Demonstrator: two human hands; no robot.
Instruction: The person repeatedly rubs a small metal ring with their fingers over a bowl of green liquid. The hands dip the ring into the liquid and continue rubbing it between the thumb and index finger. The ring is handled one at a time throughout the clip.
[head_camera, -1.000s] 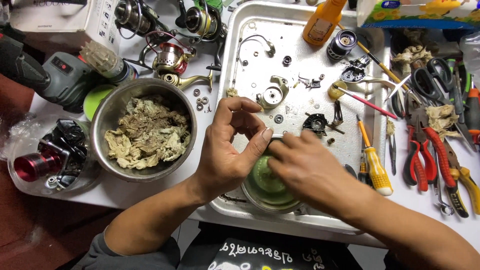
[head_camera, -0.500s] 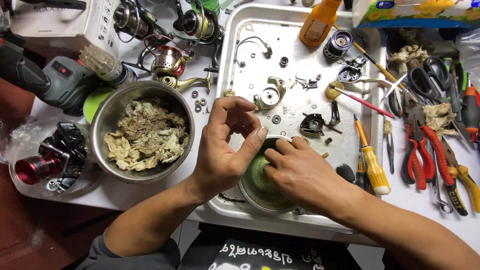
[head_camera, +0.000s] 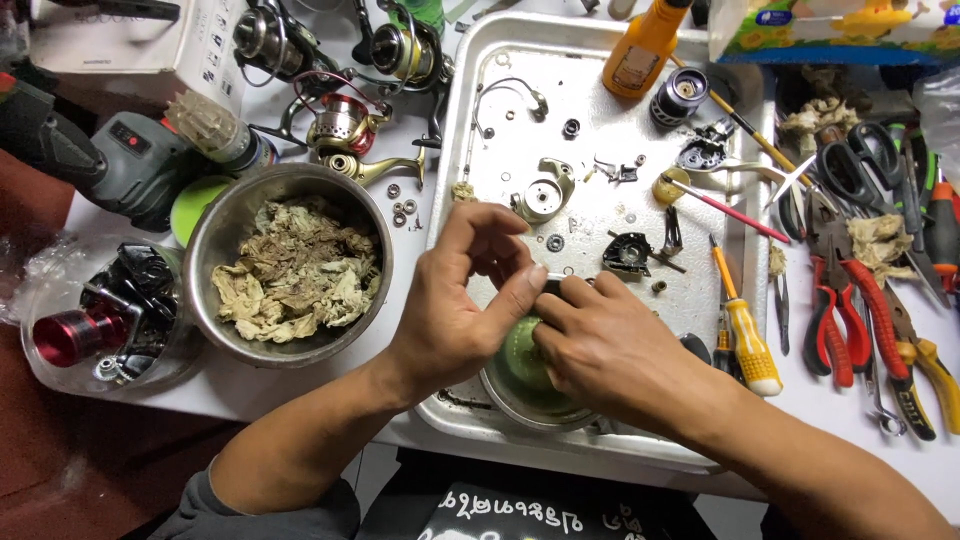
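1. So, both hands meet over the near end of the metal tray, right above a small green bowl sitting in the tray.
2. Left hand has its fingers curled, thumb pressed across toward the right hand; whatever tiny part it's pinching is hidden, can't tell what it is.
3. Right hand lies on the bowl's rim, fingers bent and touching the left thumb. Can't tell if it's gripping anything.
4. Loose reel parts, washers and a black gear housing are scattered farther up the tray.
5. Left of the tray on the counter sits a steel bowl of dirty rags.
6. Yellow-handled screwdriver lies just right of the right hand, red pliers beyond it.
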